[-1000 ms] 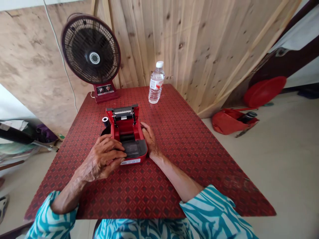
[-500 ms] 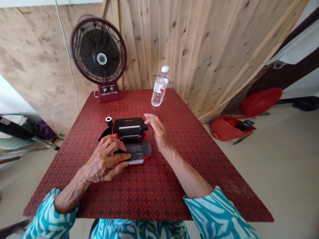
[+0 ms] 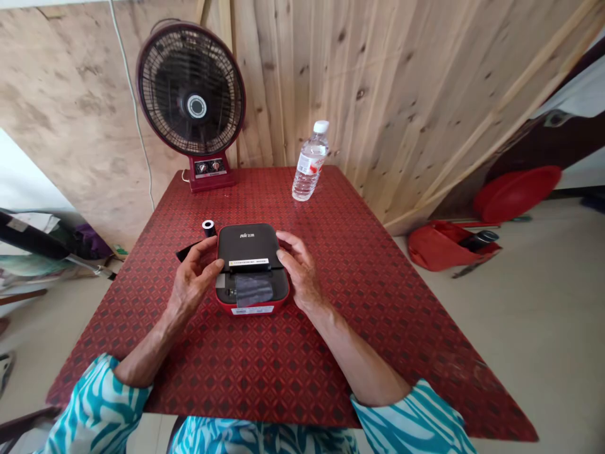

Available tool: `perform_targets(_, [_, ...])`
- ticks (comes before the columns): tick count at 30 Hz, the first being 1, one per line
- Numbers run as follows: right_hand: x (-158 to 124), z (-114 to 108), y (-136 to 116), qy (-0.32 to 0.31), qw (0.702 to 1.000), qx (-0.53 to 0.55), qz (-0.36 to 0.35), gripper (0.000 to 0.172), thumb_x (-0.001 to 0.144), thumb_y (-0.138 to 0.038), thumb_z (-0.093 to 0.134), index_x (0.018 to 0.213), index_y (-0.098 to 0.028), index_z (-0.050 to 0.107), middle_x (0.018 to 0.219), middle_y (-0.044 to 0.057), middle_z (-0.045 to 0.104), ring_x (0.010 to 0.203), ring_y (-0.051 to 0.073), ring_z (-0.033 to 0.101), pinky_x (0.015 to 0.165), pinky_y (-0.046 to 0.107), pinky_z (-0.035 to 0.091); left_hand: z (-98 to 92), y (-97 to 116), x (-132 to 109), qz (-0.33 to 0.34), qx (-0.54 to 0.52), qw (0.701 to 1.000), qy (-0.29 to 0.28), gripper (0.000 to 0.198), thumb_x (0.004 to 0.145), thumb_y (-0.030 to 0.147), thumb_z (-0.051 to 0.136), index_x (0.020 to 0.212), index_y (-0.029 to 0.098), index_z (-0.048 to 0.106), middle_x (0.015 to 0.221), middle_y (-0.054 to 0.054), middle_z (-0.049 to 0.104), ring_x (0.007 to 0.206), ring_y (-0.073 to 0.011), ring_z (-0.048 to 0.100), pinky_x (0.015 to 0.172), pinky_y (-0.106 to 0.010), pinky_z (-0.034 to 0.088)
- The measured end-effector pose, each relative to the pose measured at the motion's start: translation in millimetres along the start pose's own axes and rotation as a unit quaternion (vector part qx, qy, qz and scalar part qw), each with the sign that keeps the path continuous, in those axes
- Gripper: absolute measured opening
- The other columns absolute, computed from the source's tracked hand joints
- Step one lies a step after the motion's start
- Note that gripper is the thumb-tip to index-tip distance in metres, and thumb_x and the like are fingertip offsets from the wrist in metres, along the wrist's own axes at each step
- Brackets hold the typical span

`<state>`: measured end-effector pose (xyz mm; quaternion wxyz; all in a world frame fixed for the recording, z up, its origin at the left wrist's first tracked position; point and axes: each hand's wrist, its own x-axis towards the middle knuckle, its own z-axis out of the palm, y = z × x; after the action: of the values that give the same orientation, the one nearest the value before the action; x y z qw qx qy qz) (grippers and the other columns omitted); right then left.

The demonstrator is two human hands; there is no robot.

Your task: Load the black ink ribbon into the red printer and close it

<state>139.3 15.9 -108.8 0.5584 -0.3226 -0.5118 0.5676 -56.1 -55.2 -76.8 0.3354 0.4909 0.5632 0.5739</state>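
Observation:
In front of me on the table lies a small black-and-red thermal printer [image 3: 248,243], its lid down flat. A dark, shiny strip [image 3: 254,290] lies over its front part, just below the lid's edge. My left hand [image 3: 193,277] holds the printer's left side, with the thumb on the lid's edge and the fingers along the side. On the right side, my right hand [image 3: 300,271] grips it with curved fingers and the thumb at the lid's edge. Behind my left hand stands a small dark roll [image 3: 208,228] with a white core end, near a flat black piece [image 3: 186,252].
A maroon fan [image 3: 196,107] stands at the table's back left. A clear water bottle [image 3: 310,165] is at the back right. The red patterned table [image 3: 378,328] meets a wooden wall [image 3: 378,94]. A red bag [image 3: 437,247] sits on the floor to the right.
The printer's lid has come down and is now shut. My left hand has moved from the open front compartment to the left side. My right hand has settled against the right side.

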Motion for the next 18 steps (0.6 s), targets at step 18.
perform_targets(18, [-7.1, 0.9, 9.6, 0.000, 0.999, -0.009, -0.033, 0.040, 0.087, -0.041, 0.054, 0.126, -0.031, 0.052, 0.132, 0.002, 0.060, 0.123, 0.020, 0.055, 0.108, 0.043, 0.043, -2.8, -10.0, -2.5, -0.038, -0.162, 0.981, -0.104, 0.060, 0.078, 0.027, 0.065, 0.136, 0.026, 0.050, 0.147, -0.007, 0.048, 0.136, -0.0313, 0.042, 0.107, -0.044, 0.041])
